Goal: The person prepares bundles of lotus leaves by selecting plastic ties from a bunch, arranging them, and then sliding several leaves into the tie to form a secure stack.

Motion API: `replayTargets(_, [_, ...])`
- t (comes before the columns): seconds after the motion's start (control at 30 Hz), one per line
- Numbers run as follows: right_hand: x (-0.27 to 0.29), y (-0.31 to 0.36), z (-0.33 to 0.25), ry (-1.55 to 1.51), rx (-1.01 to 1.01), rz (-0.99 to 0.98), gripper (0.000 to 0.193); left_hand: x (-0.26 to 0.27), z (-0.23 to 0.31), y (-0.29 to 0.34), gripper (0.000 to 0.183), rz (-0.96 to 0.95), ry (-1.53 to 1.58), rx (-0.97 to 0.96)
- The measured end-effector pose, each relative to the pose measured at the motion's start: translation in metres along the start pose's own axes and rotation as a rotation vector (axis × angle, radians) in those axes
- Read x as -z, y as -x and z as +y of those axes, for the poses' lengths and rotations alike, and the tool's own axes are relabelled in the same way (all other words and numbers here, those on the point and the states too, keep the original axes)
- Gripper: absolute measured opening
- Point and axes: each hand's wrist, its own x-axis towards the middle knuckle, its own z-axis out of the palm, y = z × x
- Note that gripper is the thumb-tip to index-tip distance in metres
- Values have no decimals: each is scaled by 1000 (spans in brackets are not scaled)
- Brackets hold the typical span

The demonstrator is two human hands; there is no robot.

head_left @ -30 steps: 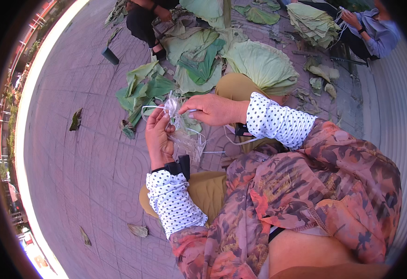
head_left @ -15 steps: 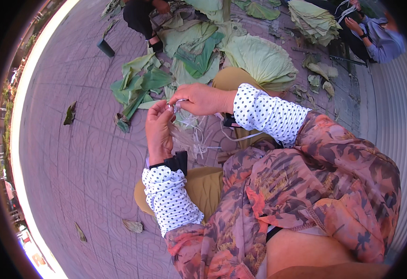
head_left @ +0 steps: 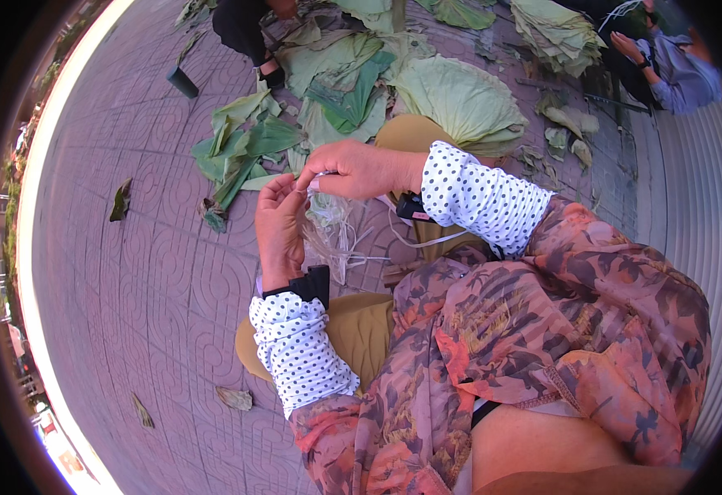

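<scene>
In front of my knees, my left hand point(head_left: 279, 227) and my right hand point(head_left: 351, 168) meet at the fingertips. Both are closed in a pinch on a tangle of thin white plastic string point(head_left: 334, 238), whose loose strands dangle below the fingers. One longer white strand curves off beneath my right wrist. The exact spot between the fingertips is too small to make out. Black straps circle both wrists, above spotted white cuffs. Just beyond my hands lie crumpled green leaves point(head_left: 249, 142).
Large pale green leaves point(head_left: 460, 99) spread in a layered pile past my knees, with a taller stack point(head_left: 557, 37) at the far right. Two other people sit beyond, one with white strings in hand. A dark cylinder point(head_left: 182, 82) stands on the paving. Ridged metal lies along the right.
My right fingers have curled down and closer to the left fingertips. The hanging strands have gathered into a narrower bunch.
</scene>
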Motion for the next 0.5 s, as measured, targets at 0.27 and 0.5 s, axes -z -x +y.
replayTargets(0.27, [-5, -2, 1, -4, -22, 67, 20, -2, 3, 1, 30, -37, -9, 9])
replayTargets(0.5, [-12, 5, 5, 32, -126, 145, 20, -7, -4, 3, 34, -69, -48, 1])
